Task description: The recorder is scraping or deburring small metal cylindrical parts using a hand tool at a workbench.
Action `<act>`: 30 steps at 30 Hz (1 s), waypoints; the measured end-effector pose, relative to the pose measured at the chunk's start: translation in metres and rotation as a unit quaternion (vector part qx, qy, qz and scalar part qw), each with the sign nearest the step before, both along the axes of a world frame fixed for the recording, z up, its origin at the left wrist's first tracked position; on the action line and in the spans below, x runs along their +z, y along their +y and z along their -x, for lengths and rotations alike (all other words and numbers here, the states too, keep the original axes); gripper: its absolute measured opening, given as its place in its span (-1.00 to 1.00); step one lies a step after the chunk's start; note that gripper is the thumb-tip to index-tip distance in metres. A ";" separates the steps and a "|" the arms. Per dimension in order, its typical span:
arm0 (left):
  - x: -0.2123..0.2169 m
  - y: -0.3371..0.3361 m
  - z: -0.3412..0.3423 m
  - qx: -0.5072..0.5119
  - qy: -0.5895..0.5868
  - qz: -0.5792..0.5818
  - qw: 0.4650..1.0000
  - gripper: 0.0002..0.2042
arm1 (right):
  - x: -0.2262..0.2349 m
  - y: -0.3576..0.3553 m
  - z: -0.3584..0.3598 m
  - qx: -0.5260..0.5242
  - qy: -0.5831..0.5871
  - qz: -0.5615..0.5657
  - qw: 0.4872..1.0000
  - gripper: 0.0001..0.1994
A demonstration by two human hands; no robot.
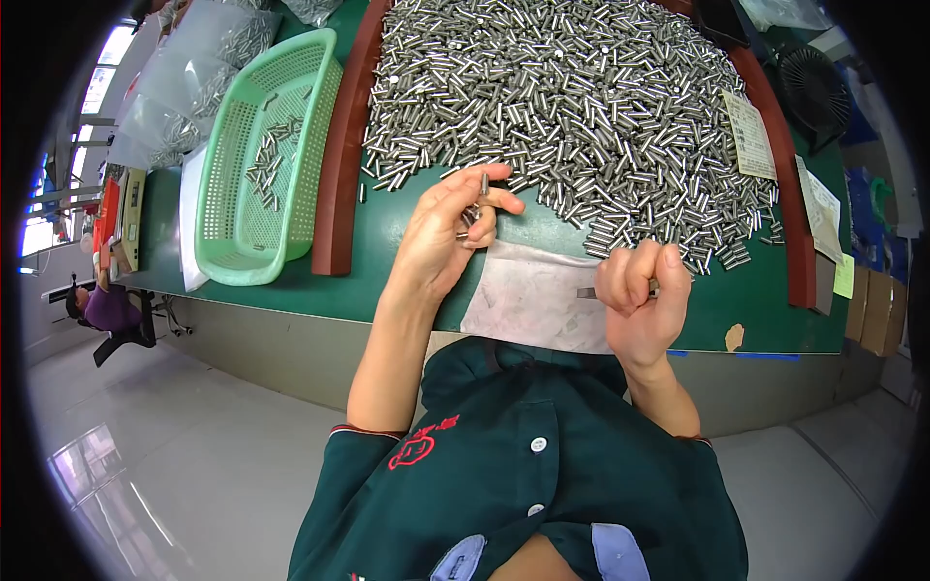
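Observation:
My left hand (433,232) is raised over the near edge of a big heap of short, shiny metal pins (552,107). Between its thumb and fingertips one metal pin (484,184) stands upright, and a few more pins lie against the curled fingers. To the right, my right hand (644,295) is closed in a fist around a narrow grey metal piece (586,292); one end pokes out toward the left, and the rest is covered by the fingers. A pale, smudged cloth (533,298) lies between the hands on the green tabletop (387,218), at its front edge.
Dark red rails (339,194) border the heap on both sides. Left of it stands a light green perforated basket (215,232) with some pins inside. Bags of pins (184,87) lie farther left. At right are a paper label (748,136) and a black fan (814,92). A person (111,308) sits far left.

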State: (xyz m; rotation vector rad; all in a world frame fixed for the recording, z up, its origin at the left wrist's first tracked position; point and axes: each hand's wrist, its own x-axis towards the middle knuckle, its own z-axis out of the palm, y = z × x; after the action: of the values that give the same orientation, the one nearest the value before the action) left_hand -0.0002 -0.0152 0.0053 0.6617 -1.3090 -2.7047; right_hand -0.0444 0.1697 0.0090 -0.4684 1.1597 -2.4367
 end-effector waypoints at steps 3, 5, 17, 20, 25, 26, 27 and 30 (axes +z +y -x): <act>-0.003 -0.008 -0.009 -0.003 0.027 -0.054 0.998 -0.75 | 0.003 -0.002 -0.003 0.008 -0.002 -0.002 1.000 -0.61; 0.013 -0.012 -0.015 0.027 0.060 -0.036 0.997 -0.81 | 0.002 0.000 0.000 -0.003 -0.003 -0.013 1.000 -0.61; 0.069 -0.119 -0.042 0.193 -0.060 0.921 0.333 -0.67 | 0.002 0.000 -0.001 0.006 -0.006 -0.006 1.000 -0.61; 0.064 -0.062 -0.018 0.176 -0.014 0.799 0.574 -0.85 | 0.002 0.000 0.001 0.002 -0.002 -0.015 1.000 -0.60; 0.017 -0.006 0.019 0.036 0.093 0.767 0.633 -0.92 | 0.003 0.000 -0.001 -0.002 -0.008 -0.016 1.000 -0.60; 0.014 -0.004 0.024 0.012 0.093 0.770 0.631 -0.89 | 0.004 0.000 -0.001 -0.001 -0.007 -0.012 1.000 -0.60; 0.014 0.000 0.026 -0.017 0.091 0.775 0.625 -0.86 | 0.006 0.000 -0.002 0.000 -0.006 -0.007 1.000 -0.60; 0.003 0.005 0.036 -0.043 0.081 0.776 0.624 -0.84 | 0.005 0.001 -0.002 -0.003 -0.009 0.001 1.000 -0.60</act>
State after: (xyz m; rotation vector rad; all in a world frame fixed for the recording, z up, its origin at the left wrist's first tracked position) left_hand -0.0358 -0.0106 0.0085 0.0559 -2.6901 -0.6699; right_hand -0.0429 0.1705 0.0141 -0.4423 1.1541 -2.4421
